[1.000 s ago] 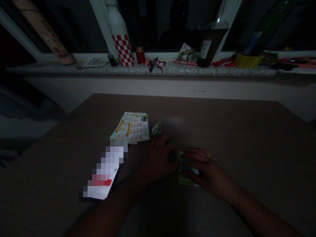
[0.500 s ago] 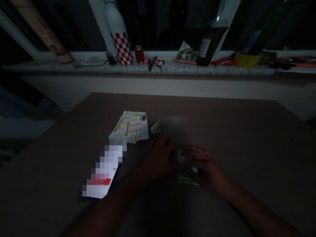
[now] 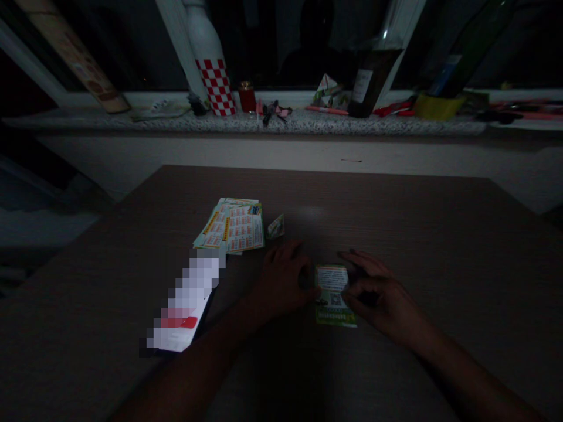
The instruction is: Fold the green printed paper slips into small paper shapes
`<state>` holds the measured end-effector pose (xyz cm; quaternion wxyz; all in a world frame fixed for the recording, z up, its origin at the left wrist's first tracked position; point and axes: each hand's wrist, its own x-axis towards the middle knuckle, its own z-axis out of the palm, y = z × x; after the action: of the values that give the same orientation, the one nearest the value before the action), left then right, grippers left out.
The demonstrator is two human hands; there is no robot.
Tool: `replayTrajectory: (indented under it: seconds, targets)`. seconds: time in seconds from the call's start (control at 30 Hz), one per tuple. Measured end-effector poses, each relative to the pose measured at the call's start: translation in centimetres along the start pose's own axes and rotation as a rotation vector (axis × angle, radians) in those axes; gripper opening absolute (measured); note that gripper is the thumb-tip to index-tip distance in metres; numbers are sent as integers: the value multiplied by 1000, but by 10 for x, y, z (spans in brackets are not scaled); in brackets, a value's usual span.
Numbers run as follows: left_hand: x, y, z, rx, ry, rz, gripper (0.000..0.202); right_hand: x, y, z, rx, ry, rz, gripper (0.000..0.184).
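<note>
Card [image 3: 335,299] flat on table [image 3: 417,234], long axis running away from person, green band [image 3: 336,317] nearest. Hands apart, card between: left hand [image 3: 288,281] at its left edge, right hand [image 3: 387,302] at right. Can't tell if either grips. Fine print [image 3: 332,278] unreadable.
</note>
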<state>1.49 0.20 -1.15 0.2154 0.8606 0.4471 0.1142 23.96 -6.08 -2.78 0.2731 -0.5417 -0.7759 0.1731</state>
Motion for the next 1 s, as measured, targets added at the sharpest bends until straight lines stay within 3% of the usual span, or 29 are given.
replayTrajectory:
  seconds: [0.27, 0.57, 0.77, 1.0]
  targets:
    - [-3, 2, 2, 33, 38, 37, 33, -2, 3, -3, 40, -11, 60, 10]
    - [-10, 13, 2, 74, -5, 366, 32, -2, 4, -5, 87, -41, 108, 11]
    - [-9, 15, 2, 115, -16, 448, 24, -3, 16, -10, 92, 37, 140, 11]
    - [-8, 17, 0, 129, -82, 522, 25, -2, 14, -9, 57, 23, 154, 10]
